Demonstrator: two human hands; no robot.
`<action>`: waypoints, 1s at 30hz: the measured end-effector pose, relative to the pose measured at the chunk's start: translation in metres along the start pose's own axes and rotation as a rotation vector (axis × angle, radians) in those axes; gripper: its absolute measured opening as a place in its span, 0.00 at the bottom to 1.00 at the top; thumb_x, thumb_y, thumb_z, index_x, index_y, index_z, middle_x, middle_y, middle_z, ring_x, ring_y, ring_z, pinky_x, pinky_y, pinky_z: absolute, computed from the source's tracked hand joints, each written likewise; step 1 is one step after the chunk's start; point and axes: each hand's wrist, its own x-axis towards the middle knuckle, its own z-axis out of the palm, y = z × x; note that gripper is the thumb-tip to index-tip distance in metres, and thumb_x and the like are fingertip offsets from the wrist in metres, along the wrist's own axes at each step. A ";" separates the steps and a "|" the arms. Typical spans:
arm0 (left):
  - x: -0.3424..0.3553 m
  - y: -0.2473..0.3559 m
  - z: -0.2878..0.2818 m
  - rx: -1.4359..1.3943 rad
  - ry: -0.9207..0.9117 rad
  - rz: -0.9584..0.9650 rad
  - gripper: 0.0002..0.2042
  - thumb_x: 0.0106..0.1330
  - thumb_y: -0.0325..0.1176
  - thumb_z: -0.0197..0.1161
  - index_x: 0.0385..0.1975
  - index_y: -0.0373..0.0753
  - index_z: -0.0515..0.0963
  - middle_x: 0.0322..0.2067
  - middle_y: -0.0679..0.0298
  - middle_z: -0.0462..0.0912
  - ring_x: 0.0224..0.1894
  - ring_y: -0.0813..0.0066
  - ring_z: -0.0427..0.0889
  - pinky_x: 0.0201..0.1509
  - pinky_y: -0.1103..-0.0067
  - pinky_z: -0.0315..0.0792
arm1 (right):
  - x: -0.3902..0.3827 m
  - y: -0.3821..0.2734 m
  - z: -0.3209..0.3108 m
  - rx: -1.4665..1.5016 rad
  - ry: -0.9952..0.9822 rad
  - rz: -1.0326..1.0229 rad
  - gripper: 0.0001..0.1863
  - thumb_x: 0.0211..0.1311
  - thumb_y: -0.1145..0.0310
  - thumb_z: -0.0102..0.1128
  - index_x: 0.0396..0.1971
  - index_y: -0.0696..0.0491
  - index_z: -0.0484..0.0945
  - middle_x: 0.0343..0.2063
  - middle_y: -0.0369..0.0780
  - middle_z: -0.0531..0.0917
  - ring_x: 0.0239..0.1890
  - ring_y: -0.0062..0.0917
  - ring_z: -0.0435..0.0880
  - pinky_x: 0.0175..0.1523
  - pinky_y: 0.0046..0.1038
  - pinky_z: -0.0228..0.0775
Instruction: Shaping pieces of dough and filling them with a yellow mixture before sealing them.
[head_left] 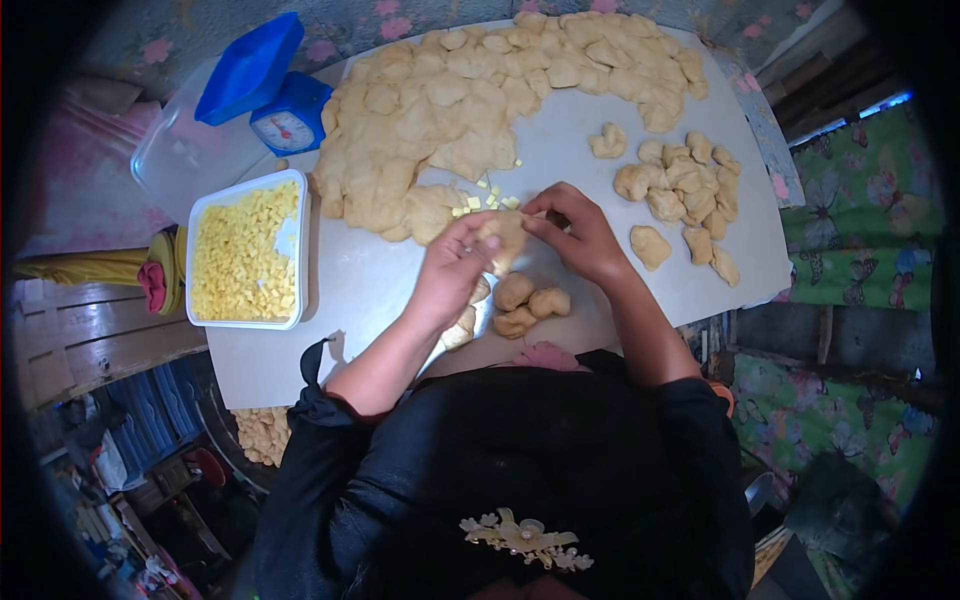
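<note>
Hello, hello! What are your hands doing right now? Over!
Left hand and right hand both pinching one dough piece. Shaped pieces just below on the board. Yellow cubes tub left. Nothing blocking.

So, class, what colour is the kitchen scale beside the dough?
The kitchen scale is blue, with a white dial; head view.

From where I stand, the dough piece (505, 240) is mostly covered by the two hands, left hand (452, 265) and right hand (580, 235), so its shape is unclear. The near edge of the desk (370, 290) disappears under the person's black sleeves. The dial on the blue scale (285, 125) is too small to read. The heap of pale pieces (262, 432) below the desk is partly hidden.
</note>
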 end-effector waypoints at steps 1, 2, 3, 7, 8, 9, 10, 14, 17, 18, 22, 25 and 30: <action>0.001 0.002 -0.005 0.034 0.086 0.002 0.18 0.65 0.25 0.54 0.54 0.31 0.64 0.43 0.59 0.76 0.41 0.77 0.77 0.44 0.83 0.71 | 0.006 0.009 0.005 0.000 0.000 0.000 0.06 0.55 0.71 0.60 0.32 0.55 0.79 0.27 0.36 0.74 0.32 0.21 0.76 0.36 0.22 0.68; -0.001 0.005 -0.006 0.035 0.088 0.002 0.18 0.65 0.25 0.54 0.54 0.31 0.64 0.43 0.59 0.76 0.41 0.77 0.77 0.44 0.83 0.71 | 0.010 0.018 0.012 -0.282 -0.010 -0.027 0.07 0.54 0.71 0.61 0.32 0.55 0.79 0.29 0.37 0.75 0.32 0.23 0.76 0.38 0.24 0.68; -0.003 0.010 -0.004 -0.032 0.138 0.039 0.16 0.65 0.25 0.54 0.52 0.31 0.66 0.41 0.60 0.77 0.40 0.77 0.77 0.42 0.83 0.72 | 0.012 0.025 0.017 -0.564 -0.019 -0.054 0.08 0.53 0.70 0.62 0.33 0.55 0.79 0.31 0.38 0.76 0.33 0.25 0.76 0.40 0.25 0.68; -0.009 0.010 -0.021 -0.032 0.224 0.114 0.15 0.65 0.25 0.55 0.50 0.30 0.68 0.39 0.60 0.78 0.38 0.79 0.77 0.39 0.84 0.72 | 0.015 0.021 0.026 -0.758 -0.077 -0.125 0.09 0.51 0.69 0.64 0.32 0.55 0.80 0.31 0.39 0.76 0.32 0.28 0.76 0.40 0.27 0.68; -0.010 0.010 -0.020 -0.034 0.227 0.116 0.15 0.65 0.25 0.55 0.50 0.30 0.68 0.39 0.60 0.78 0.38 0.79 0.77 0.39 0.84 0.72 | 0.013 0.019 0.024 -0.477 -0.043 -0.051 0.08 0.50 0.69 0.64 0.30 0.54 0.80 0.30 0.38 0.76 0.32 0.26 0.75 0.39 0.26 0.68; -0.011 0.010 -0.016 -0.030 0.254 0.086 0.15 0.65 0.26 0.55 0.50 0.30 0.68 0.38 0.60 0.78 0.37 0.80 0.77 0.39 0.85 0.71 | 0.012 0.017 0.023 -0.196 -0.008 0.024 0.06 0.50 0.70 0.65 0.28 0.54 0.80 0.29 0.37 0.75 0.31 0.23 0.75 0.39 0.24 0.68; -0.012 0.011 -0.012 -0.027 0.281 0.056 0.16 0.65 0.26 0.55 0.51 0.30 0.69 0.38 0.61 0.78 0.37 0.81 0.76 0.39 0.86 0.71 | 0.011 0.013 0.023 -0.198 -0.011 0.024 0.06 0.50 0.70 0.65 0.28 0.54 0.80 0.29 0.37 0.75 0.31 0.23 0.75 0.39 0.24 0.68; -0.012 0.002 -0.011 0.121 0.182 0.061 0.19 0.64 0.25 0.57 0.55 0.32 0.68 0.37 0.64 0.78 0.38 0.82 0.76 0.44 0.85 0.71 | 0.005 -0.003 0.027 0.235 -0.041 -0.069 0.10 0.48 0.73 0.65 0.33 0.53 0.76 0.27 0.33 0.74 0.30 0.17 0.73 0.37 0.20 0.66; -0.018 0.007 -0.011 0.353 -0.022 0.080 0.21 0.63 0.24 0.58 0.57 0.35 0.67 0.35 0.65 0.78 0.38 0.82 0.77 0.44 0.85 0.70 | 0.002 -0.012 0.026 0.221 0.003 0.000 0.11 0.50 0.77 0.62 0.35 0.53 0.73 0.28 0.31 0.72 0.30 0.13 0.71 0.37 0.17 0.65; -0.020 0.009 -0.006 0.405 -0.044 0.039 0.22 0.60 0.23 0.60 0.56 0.36 0.68 0.34 0.65 0.79 0.38 0.82 0.77 0.43 0.86 0.70 | 0.001 -0.013 0.025 0.181 0.003 0.039 0.12 0.51 0.77 0.60 0.37 0.53 0.72 0.29 0.31 0.72 0.30 0.13 0.70 0.37 0.17 0.65; -0.015 0.011 0.007 0.648 0.111 0.194 0.21 0.57 0.23 0.63 0.52 0.35 0.71 0.34 0.62 0.79 0.38 0.82 0.78 0.41 0.84 0.72 | -0.010 -0.012 0.033 0.322 0.035 0.006 0.12 0.51 0.73 0.60 0.37 0.55 0.73 0.31 0.36 0.73 0.31 0.19 0.74 0.36 0.21 0.68; -0.004 0.016 0.000 0.953 0.202 0.711 0.10 0.56 0.22 0.61 0.38 0.33 0.73 0.34 0.61 0.77 0.35 0.79 0.75 0.43 0.80 0.71 | -0.023 -0.020 0.021 0.374 -0.144 -0.173 0.15 0.54 0.69 0.62 0.42 0.55 0.74 0.39 0.40 0.72 0.36 0.23 0.76 0.40 0.23 0.69; -0.016 0.002 -0.002 0.907 -0.024 0.365 0.09 0.49 0.18 0.48 0.30 0.36 0.72 0.35 0.57 0.73 0.36 0.62 0.75 0.42 0.73 0.70 | -0.054 -0.010 -0.029 -0.324 0.071 -0.008 0.17 0.53 0.66 0.62 0.43 0.54 0.75 0.43 0.43 0.73 0.46 0.37 0.74 0.50 0.33 0.67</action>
